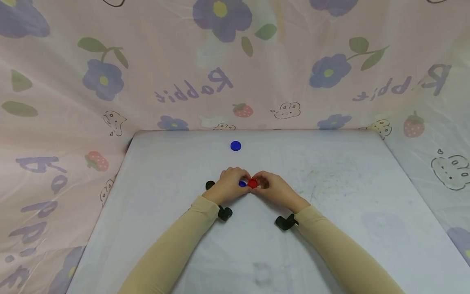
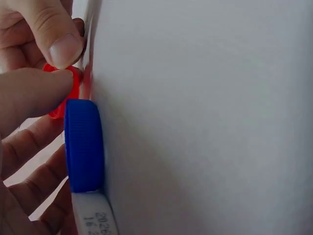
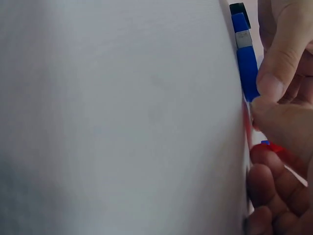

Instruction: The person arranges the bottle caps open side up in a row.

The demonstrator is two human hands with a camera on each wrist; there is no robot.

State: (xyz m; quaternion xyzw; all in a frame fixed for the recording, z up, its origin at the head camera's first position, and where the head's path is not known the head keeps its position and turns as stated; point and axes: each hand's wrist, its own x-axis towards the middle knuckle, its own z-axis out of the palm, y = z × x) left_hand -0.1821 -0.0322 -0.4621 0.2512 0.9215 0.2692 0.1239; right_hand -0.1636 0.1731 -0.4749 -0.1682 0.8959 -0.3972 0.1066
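A red bottle cap (image 1: 252, 183) sits between the fingertips of both hands near the middle of the table. My left hand (image 1: 230, 185) and right hand (image 1: 277, 190) pinch it from either side, thumbs meeting at its near edge in the wrist views. Right beside it is a ribbed blue bottle cap (image 2: 84, 147), partly covered by the left hand in the head view. Behind that in the left wrist view comes a white cap (image 2: 95, 213) with printed digits. Further along this row, a black cap (image 3: 239, 14) shows at the end in the right wrist view.
Another blue cap (image 1: 236, 145) lies alone toward the back of the white table (image 1: 165, 163). Dark camera mounts hang at both wrists, close above the tabletop. Patterned cloth (image 1: 275, 61) rises around the back and sides.
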